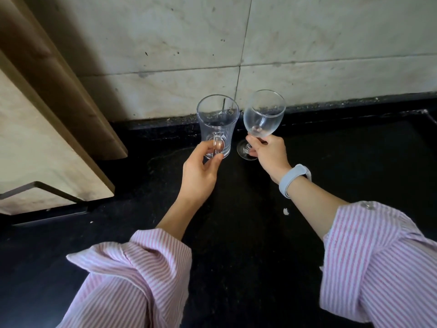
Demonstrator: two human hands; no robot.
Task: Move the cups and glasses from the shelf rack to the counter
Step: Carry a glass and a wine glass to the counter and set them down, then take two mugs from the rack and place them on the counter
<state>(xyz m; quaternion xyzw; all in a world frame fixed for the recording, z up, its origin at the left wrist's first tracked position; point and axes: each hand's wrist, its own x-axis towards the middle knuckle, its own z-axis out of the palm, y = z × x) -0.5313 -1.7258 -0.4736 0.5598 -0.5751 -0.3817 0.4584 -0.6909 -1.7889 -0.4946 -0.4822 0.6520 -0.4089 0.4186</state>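
Observation:
A clear glass mug (216,119) with a handle stands upright at the back of the black counter (248,233), close to the wall. My left hand (201,174) grips its handle between thumb and fingers. Right beside it is a clear stemmed wine glass (263,114), tilted slightly, its foot at or just above the counter. My right hand (267,155) pinches its stem just under the bowl. The two glasses stand close together and I cannot tell whether they touch.
A pale tiled wall (260,55) rises behind the counter. A wooden board (59,74) leans at the left above a stone slab with a dark metal frame (47,188). A small white speck (285,211) lies on the counter. A sink edge (425,114) shows far right.

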